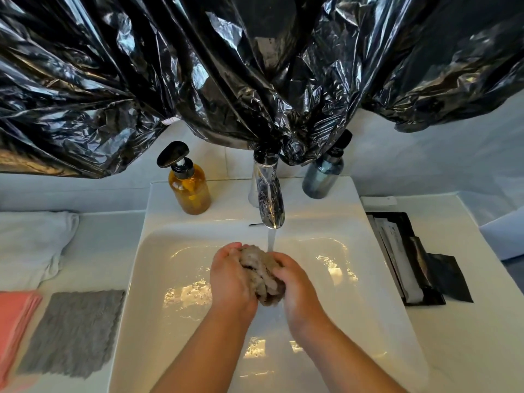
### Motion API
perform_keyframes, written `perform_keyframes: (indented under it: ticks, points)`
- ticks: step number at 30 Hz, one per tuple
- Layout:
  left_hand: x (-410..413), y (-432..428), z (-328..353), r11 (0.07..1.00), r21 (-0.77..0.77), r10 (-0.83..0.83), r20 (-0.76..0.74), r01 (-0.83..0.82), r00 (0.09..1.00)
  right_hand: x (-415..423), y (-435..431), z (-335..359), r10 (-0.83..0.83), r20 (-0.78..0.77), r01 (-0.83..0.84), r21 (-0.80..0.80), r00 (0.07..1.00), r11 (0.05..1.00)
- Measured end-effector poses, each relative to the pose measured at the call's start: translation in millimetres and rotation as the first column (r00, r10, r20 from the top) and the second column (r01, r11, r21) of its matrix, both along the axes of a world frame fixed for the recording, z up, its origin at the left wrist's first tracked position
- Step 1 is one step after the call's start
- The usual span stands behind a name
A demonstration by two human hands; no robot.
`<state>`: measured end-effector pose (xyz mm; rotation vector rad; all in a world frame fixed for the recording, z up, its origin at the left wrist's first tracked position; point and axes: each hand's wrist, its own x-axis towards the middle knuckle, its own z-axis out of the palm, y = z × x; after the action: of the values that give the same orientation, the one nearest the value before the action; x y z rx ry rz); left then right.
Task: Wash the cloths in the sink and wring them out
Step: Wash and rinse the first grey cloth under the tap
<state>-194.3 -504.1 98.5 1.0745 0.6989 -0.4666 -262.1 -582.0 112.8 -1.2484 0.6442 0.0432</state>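
Note:
A wet grey cloth (pixel 262 272) is bunched up over the white sink (pixel 158 279), just under the stream running from the chrome faucet (pixel 268 194). My left hand (pixel 231 276) grips its left side and my right hand (pixel 295 282) grips its right side, both with fingers curled round the wad. Water lies in the basin below. On the counter to the left, a second grey cloth (pixel 71 333) is spread flat, and a pink cloth (pixel 14 321) lies folded at the frame's left edge.
An amber pump bottle (pixel 188 185) stands at the sink's back left, a blue-grey bottle (pixel 323 174) at its back right. A white towel (pixel 31 242) lies on the left counter. A black tray (pixel 411 259) sits right. Black plastic sheeting (pixel 226 66) hangs above.

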Motion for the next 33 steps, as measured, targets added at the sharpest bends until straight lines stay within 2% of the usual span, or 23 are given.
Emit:
perform_keyframes:
  ticks: [3,6,9,11,15,17,18,21,25,28,30,31,33]
  points:
    - [5,-13,0,0.972,0.233,-0.004,0.096,-0.018,0.995,-5,11,-10,0.015,-0.008,-0.016,-0.269,1.0,0.963]
    - [2,-19,3,0.96,0.28,-0.076,0.229,0.009,0.97,-6,12,-14,0.011,-0.002,-0.01,-0.486,1.0,0.874]
    - [0,-18,4,0.931,0.326,-0.275,0.323,0.166,0.906,-5,7,-10,0.024,-0.001,-0.018,-0.658,1.0,0.753]
    - [-2,-17,1,0.865,0.426,-0.426,0.349,0.264,0.835,-3,6,-7,-0.013,0.009,0.016,-0.682,1.0,0.731]
    - [-12,-15,4,0.832,0.462,-0.488,0.347,0.307,0.801,6,7,-1,-0.09,-0.037,0.052,-0.577,0.995,0.815]
    - [-19,-11,13,0.821,0.434,-0.523,0.311,0.371,0.793,15,-1,4,-0.11,-0.007,0.091,-0.524,0.994,0.847]
    - [-26,-9,17,0.79,0.446,-0.574,0.301,0.42,0.761,20,-8,7,-0.115,0.017,0.107,-0.516,0.993,0.85]
    - [-41,-3,23,0.849,0.281,-0.515,0.251,0.448,0.819,33,-18,14,-0.076,0.022,0.077,-0.489,0.997,0.869]
    - [-37,12,20,0.953,0.157,-0.287,0.19,0.26,0.939,18,-20,19,-0.096,0.038,0.103,-0.34,0.995,0.935]
    - [-25,17,20,0.994,0.084,-0.086,0.155,0.074,0.984,-1,-18,17,-0.01,-0.133,-0.013,-0.172,0.991,0.985]
    - [-17,15,22,1.0,0.021,-0.006,0.16,0.003,0.987,-14,-7,13,0.114,-0.188,-0.112,0.024,0.975,0.993]
    - [-15,12,24,1.0,-0.003,0.019,0.158,-0.019,0.987,-18,-2,11,0.124,-0.167,-0.101,0.138,0.978,0.985]
    - [-13,9,23,1.0,0.015,0.021,0.17,-0.024,0.985,-21,2,6,0.027,-0.123,0.011,0.295,0.992,0.955]
